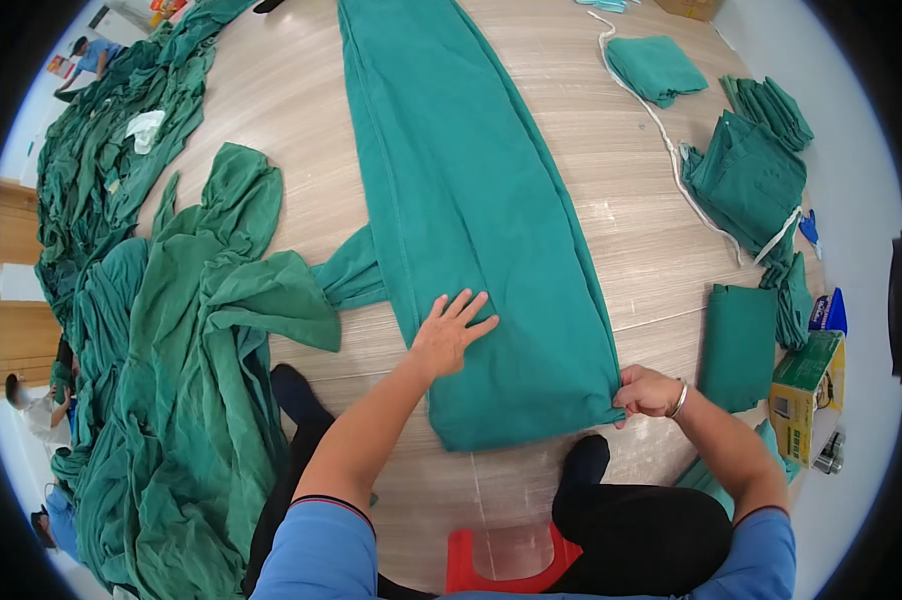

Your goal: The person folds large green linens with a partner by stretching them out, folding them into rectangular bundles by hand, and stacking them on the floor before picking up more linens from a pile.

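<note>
- The right hand (647,392), at four o'clock in the view, pinches the near right corner of a long green cloth (481,220) between thumb and fingers.
- The left hand (447,336), near the clock's centre, lies palm down on the same cloth, fingers spread, gripping nothing.
- The cloth lies lengthwise on the pale wood-grain floor (611,230), its far end toward twelve o'clock, its near edge before the person's feet.
- The step in hand appears to be straightening the corner while the palm steadies the layers; any further pull there would call for a firm pinch and a light, flat palm.
- A narrow strip of green cloth (356,268) juts from the long cloth's side at nine o'clock, reaching a loose heap of green fabric (196,400) that sprawls toward eight.
- Folded green bundles (746,180) sit at two o'clock, beside a white cord (661,130); another folded piece (739,345) lies between three and four.
- Just beyond it, a yellow-and-green box (806,385) bears printing, and a blue packet (834,312) carries pale lettering; neither can be read, and no brand is legible.
- A red stool (461,565) shows at six o'clock.
</note>
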The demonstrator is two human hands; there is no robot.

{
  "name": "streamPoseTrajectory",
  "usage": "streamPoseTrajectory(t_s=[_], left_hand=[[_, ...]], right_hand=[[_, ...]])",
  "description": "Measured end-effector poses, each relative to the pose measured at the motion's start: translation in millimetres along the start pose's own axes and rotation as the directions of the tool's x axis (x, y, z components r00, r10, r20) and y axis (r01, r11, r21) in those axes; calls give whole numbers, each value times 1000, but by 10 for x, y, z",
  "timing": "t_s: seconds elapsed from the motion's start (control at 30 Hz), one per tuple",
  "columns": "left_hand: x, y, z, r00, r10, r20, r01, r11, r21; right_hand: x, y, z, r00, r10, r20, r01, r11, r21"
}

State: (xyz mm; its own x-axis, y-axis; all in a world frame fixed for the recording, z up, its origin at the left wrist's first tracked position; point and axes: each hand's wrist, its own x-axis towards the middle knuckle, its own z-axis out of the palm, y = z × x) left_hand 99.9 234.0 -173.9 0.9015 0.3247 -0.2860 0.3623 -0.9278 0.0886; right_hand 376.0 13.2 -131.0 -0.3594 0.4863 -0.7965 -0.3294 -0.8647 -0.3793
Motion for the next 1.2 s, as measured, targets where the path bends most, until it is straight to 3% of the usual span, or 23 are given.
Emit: streamPoseTrajectory(t_s=[0.07, 0.2, 0.23, 0.27, 0.3, 0.37, 0.43, 0.47, 0.53, 0.57, 0.63, 0.7, 0.73, 0.77, 0.8, 0.83, 0.87, 0.93, 0.97, 1.03, 1.1, 1.17, 1.2], left_hand=[[9, -60, -20, 997, 73, 33, -65, 974, -217], [212, -538, 176, 988, 122, 95, -76, 920, -385], [283, -688, 140, 967, 78, 241, 154, 574, -804], [304, -813, 118, 919, 124, 373, 371, 40, -928], [248, -919, 76, 955, 27, 294, 295, -166, -941], [179, -1131, -36, 878, -153, 453, 296, -570, -766], [55, -1260, -47, 914, -265, 308, 6, -749, -662], [2, -1304, -72, 918, -252, 305, -27, -808, -588], [-4, -1360, -71, 891, -306, 336, -19, -763, -646], [-6, -1381, -52, 860, -356, 366, -5, -722, -692], [49, -1413, 80, 845, -417, 334, -36, -667, -744], [110, -1391, 135, 829, -520, 205, 142, -158, -977], [194, -1385, 97, 707, -633, 314, 204, -243, -948], [252, -1388, 66, 706, -634, 316, 205, -244, -948], [299, -1407, 52, 678, -672, 297, 76, -337, -938], [335, -1441, 41, 644, -710, 283, -59, -416, -908], [367, -1488, 34, 642, -711, 285, -60, -417, -907], [411, -1598, 85, 443, -864, 239, 241, -142, -960], [388, -1586, 125, 437, -867, 237, 236, -144, -961], [296, -1445, 222, 246, -967, 60, 542, 86, -836], [184, -1171, 196, 153, -983, 105, 497, -15, -868], [88, -885, 228, 177, -977, 116, 550, 1, -835], [118, -803, 330, 123, -992, 18, 568, 55, -821]], right_hand=[[-42, -274, 71, 995, 18, 103, -17, 1000, -8], [163, -1234, 551, 868, -364, 338, 234, 900, 369], [315, -1450, 568, 840, -465, 279, 309, 834, 457], [467, -1696, 576, 804, -557, 209, 380, 751, 540], [575, -2050, 585, 755, -608, 246, 388, 717, 579], [934, -2611, 512, 634, -772, 41, 659, 567, 494], [1264, -2803, 249, 564, -824, -47, 753, 490, 439], [1397, -2822, 147, 587, -786, -195, 800, 526, 290], [1493, -2785, 28, 538, -753, -379, 811, 586, -11], [1508, -2722, -47, 539, -753, -377, 811, 584, -7], [1586, -2538, -297, 357, -844, -401, 467, 533, -706], [1635, -2266, -538, 321, -835, -447, 269, 533, -802], [1614, -2159, -537, 324, -834, -446, 270, 534, -802], [1593, -2046, -536, 416, -782, -464, 267, 593, -760], [1584, -1965, -520, 504, -722, -473, 258, 649, -716], [1597, -1916, -499, 505, -723, -471, 258, 648, -717], [1610, -1879, -473, 489, -734, -471, 222, 627, -747], [1719, -1805, -459, 404, -781, -475, 255, 596, -762], [1781, -1757, -472, 406, -785, -468, 256, 589, -766], [1833, -1700, -481, 307, -808, -503, 114, 556, -823], [1839, -1694, -369, 190, -861, -473, 60, 491, -869], [1881, -1650, -300, 114, -875, -471, -10, 473, -881], [1884, -1667, -239, 87, -876, -474, -58, 471, -880]])
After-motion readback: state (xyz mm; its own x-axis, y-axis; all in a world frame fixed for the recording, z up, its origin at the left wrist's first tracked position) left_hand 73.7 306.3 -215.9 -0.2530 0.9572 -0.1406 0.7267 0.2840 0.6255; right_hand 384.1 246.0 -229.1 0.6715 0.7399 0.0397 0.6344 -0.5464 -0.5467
